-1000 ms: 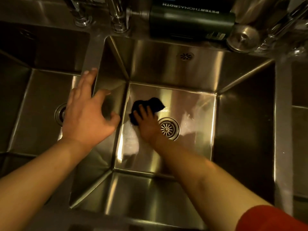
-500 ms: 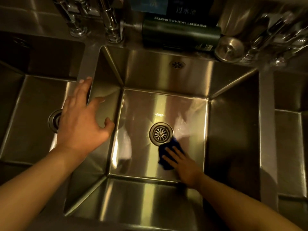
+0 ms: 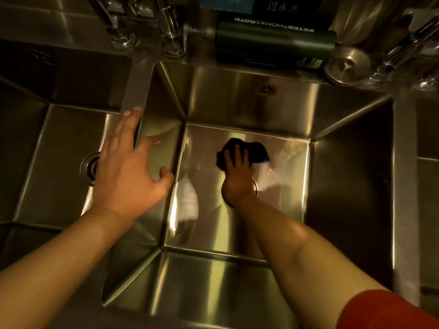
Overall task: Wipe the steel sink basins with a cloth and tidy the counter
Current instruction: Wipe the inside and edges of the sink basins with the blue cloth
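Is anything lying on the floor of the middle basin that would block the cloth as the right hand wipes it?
Nothing visible does. The right hand presses the dark cloth on the basin floor, which is bare apart from the drain under the wrist.

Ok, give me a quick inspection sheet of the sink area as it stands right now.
Surface: middle steel basin, floor shiny with streaky reflections; left basin beside it, its drain partly hidden.
Job's things: dark cloth flat on the middle basin floor, beyond the drain.
Clutter: dark green bottle lying on the back ledge; round steel lid beside it.
Grippers: right hand pressing the cloth, covering the drain; left hand open, braced on the divider.
Cables: nothing seen.
Surroundings: taps at the back; blurred metalware at top right.
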Demonstrator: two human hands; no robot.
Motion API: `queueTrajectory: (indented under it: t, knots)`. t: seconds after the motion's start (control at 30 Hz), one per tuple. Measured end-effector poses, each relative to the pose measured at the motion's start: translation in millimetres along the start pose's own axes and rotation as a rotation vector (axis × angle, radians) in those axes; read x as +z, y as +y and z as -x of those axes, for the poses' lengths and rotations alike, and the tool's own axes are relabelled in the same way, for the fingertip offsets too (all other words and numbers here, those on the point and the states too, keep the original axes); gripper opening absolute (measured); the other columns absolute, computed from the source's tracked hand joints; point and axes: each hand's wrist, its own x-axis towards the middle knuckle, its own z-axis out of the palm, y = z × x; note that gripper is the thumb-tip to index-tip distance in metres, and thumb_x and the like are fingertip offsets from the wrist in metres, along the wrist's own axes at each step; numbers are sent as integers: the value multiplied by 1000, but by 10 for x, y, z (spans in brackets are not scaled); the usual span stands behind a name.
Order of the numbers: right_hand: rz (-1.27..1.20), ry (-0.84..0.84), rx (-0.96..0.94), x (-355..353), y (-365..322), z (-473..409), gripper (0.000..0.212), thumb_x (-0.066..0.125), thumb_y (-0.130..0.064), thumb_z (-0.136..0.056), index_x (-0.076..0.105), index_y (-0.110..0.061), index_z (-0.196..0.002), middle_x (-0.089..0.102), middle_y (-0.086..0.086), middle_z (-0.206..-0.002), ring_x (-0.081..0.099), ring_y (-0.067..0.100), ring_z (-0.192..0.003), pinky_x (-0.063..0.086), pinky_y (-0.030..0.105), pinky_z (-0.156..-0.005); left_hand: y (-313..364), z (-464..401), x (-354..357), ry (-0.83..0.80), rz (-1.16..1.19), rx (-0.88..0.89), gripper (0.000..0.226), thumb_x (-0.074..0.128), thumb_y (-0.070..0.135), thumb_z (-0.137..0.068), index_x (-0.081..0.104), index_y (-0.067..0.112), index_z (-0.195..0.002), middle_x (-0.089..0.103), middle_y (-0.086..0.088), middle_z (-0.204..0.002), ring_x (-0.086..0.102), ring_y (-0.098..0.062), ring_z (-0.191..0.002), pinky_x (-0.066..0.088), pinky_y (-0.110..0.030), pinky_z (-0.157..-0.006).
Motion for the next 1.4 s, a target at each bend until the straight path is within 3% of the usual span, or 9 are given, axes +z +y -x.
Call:
queueTrajectory:
  t: [0.13,0.3,0.43,0.77,0.9,1.03,1.13,1.23,1.4]
  knots:
    - [80,-161,-288,371,-518,211,80,52,-13,-94,13,-25,-163,-2,6,-171,0,36,-156,20,53,-121,-5,-3,-2,-20,-6,-4,58,68,41,-77,63,18,-131,10,0,-172,8,-23,-160,25,-55,-124]
    - [189,-239,-525,588,-400,510,58,47,-9,-98,34,-15,-154,21,19,-164,31,42,-141,37,49,-108,13,2,-22,-20,10,-16,60,62,45,-75,64,18,-129,11,1,-172,7,-19,-160,23,-51,-125]
    - [197,-273,-535,484,-159,555,51,47,-10,-98,41,-16,-148,32,15,-157,39,43,-130,43,49,-97,16,-4,-32,-21,13,-15,58,62,44,-76,66,18,-128,11,0,-172,8,-19,-159,22,-48,-125]
    - [237,-352,-323,120,460,605,59,53,-16,-95,37,-20,-153,37,10,-156,44,37,-134,51,45,-99,0,-9,-13,-15,22,2,57,63,43,-75,67,18,-126,12,-1,-172,10,-23,-160,26,-54,-124]
    - [273,-213,-317,-91,511,393,50,59,-34,-94,49,-20,-140,47,6,-143,47,32,-126,51,39,-91,11,-7,-25,-3,51,2,56,65,42,-75,66,19,-126,14,-1,-171,10,-23,-160,24,-53,-124]
    - [140,84,-233,-366,494,45,41,68,-19,-78,62,-20,-119,55,7,-116,54,34,-103,51,40,-66,18,-11,-41,-14,51,-9,52,72,38,-77,66,19,-125,14,-1,-171,9,-23,-159,20,-48,-124]
    - [-4,178,-82,-400,293,-224,43,64,-15,-86,59,-17,-128,52,13,-126,53,37,-111,54,45,-76,9,8,-36,-12,56,-17,52,72,38,-78,65,20,-127,13,0,-171,8,-21,-159,21,-49,-124]
    - [-165,110,21,-289,-64,-463,57,60,-25,-94,45,-16,-148,38,16,-149,40,39,-132,48,46,-97,12,6,-40,-17,56,-15,54,70,39,-78,65,19,-128,13,-1,-172,8,-22,-160,23,-50,-125]
    - [-172,-32,-169,80,-729,-365,70,54,-17,-97,24,-20,-161,19,15,-163,23,39,-147,40,48,-112,25,4,-39,-11,43,-18,48,72,36,-79,68,17,-122,14,-2,-172,10,-23,-159,21,-46,-125]
